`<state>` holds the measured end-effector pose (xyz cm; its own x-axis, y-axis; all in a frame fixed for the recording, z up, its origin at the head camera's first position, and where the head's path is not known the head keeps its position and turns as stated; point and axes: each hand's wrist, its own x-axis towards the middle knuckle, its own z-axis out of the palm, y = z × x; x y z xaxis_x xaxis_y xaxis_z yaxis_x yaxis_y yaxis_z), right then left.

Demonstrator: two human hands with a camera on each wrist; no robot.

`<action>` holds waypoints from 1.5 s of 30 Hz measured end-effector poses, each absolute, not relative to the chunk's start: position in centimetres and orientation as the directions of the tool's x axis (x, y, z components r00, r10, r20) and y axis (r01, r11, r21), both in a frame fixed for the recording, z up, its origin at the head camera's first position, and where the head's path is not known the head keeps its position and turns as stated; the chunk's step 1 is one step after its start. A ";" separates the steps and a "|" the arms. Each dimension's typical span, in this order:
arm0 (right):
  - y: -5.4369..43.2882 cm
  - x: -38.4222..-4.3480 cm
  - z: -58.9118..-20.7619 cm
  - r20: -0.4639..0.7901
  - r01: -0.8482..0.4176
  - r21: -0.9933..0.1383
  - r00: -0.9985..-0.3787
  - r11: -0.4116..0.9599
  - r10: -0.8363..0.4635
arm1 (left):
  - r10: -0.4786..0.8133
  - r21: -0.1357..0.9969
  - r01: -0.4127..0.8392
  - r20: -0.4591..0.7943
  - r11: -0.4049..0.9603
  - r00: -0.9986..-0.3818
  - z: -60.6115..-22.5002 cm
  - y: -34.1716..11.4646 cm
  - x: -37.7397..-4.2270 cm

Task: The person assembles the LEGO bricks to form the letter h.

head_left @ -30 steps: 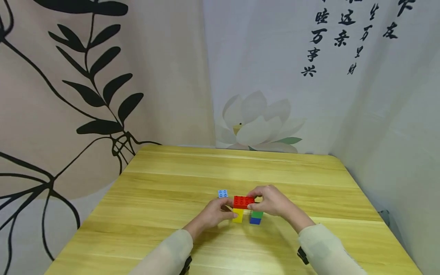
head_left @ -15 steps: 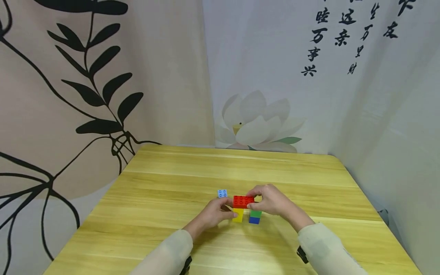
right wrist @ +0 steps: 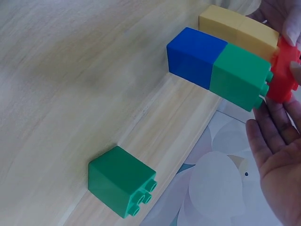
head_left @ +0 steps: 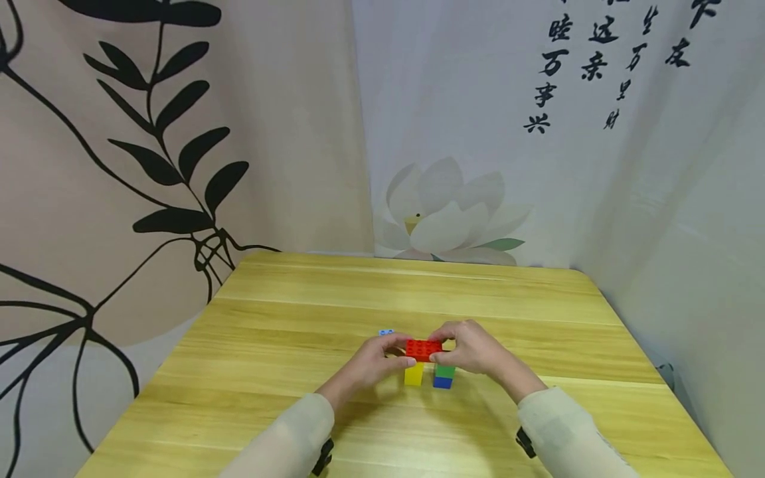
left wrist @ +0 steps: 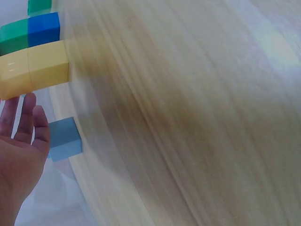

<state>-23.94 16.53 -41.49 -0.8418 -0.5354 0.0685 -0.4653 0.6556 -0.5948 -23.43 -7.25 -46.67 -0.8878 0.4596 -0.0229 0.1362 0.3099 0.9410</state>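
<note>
Red brick, gripped at both ends atop the yellow stack

Head view: you have the red brick (head_left: 424, 350) studs up on the yellow stack (head_left: 414, 375), near the middle of the table (head_left: 311, 305). Your left hand (head_left: 370, 362) pinches its left end, your right hand (head_left: 472, 348) its right end; thumbs in front, fingers behind, presumably so it stays level. Beside the yellow, a green brick (head_left: 445, 372) sits on a blue brick (head_left: 443, 383). A light-blue brick (head_left: 386, 331) shows partly behind your left hand.

Left wrist view: the yellow stack shows a seam, so two bricks, probably doubled for height. Your left fingers reach up past it; the red brick is out of sight here.

Right wrist view: red meets the yellow top and runs toward the green one, whose studs show (whether the two touch, I cannot tell). A separate green block (right wrist: 120, 181) stands well apart, studs bare.
</note>
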 end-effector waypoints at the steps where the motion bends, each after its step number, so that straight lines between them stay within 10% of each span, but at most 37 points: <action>1: 16.4 -24.0 -41.5 0.069 -0.469 -0.591 -0.840 0.656 -0.538 | 0.461 0.939 0.140 -0.021 0.314 -0.887 -46.7 -7.3 -23.5; 45: 15.6 -23.8 -42.3 0.047 -0.442 -0.588 -0.854 0.677 -0.518 | 0.429 0.909 0.203 0.030 0.363 -0.903 -47.0 -8.9 -22.9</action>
<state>-23.77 15.59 -42.33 -0.8544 -0.5176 0.0468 -0.4423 0.6769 -0.5883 -22.92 -8.85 -47.04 -0.9028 0.4290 0.0303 0.2031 0.3633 0.9093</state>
